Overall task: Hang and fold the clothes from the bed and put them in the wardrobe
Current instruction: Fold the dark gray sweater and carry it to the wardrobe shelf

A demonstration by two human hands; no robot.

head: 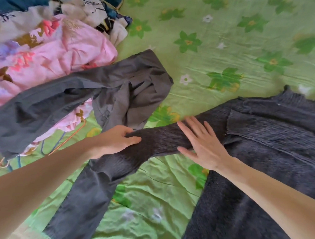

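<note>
A dark knitted sweater (275, 149) lies spread over the right half of the green flowered bed sheet (222, 43), one sleeve stretched out to the left. My left hand (116, 141) grips the end of that sleeve, thumb on top and fingers curled under the knit. My right hand (200, 142) lies flat on the sleeve further along, fingers straight and spread. A grey garment (90, 97) lies crumpled just beyond my left hand, and one dark trouser leg (84, 201) runs down towards the lower left.
A heap of clothes fills the upper left: pink flowered fabric (58, 49), and white and dark blue pieces (96, 11) behind it. Thin wire hangers (66, 140) lie on the sheet under the grey garment. The sheet's upper right is bare.
</note>
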